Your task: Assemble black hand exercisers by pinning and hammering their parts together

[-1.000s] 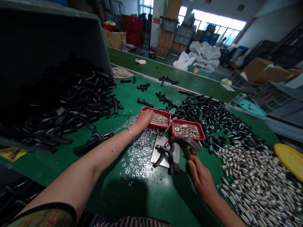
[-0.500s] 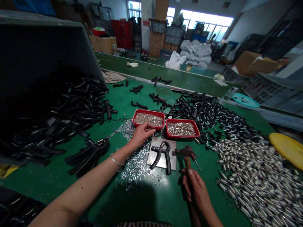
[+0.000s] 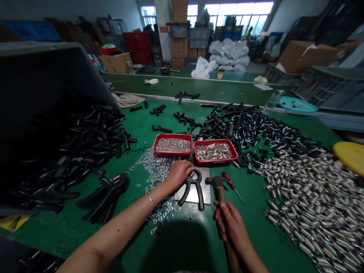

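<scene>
My left hand [image 3: 179, 176] has moved from the red tray [image 3: 172, 154] to the black hand-grip [image 3: 200, 194] — hold unclear; right hand [image 3: 231, 223] wraps hammer [image 3: 221, 192] — bare table [image 3: 199, 242] below.

windows [image 3: 239, 9] glare behind; near tabletop [image 3: 182, 246] dim, shadowed.

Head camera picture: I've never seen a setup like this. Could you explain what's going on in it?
There's no machine arm: these are a person's bare hands, seen by a camera worn on their head, facing forward and down. The right hand grips a hammer. The left hand reaches the top of a black two-legged part on a metal plate; whether it pinches anything is unclear. Around them, the green table carries loose metal rings, a screwdriver and many shiny metal cylinders.
</scene>
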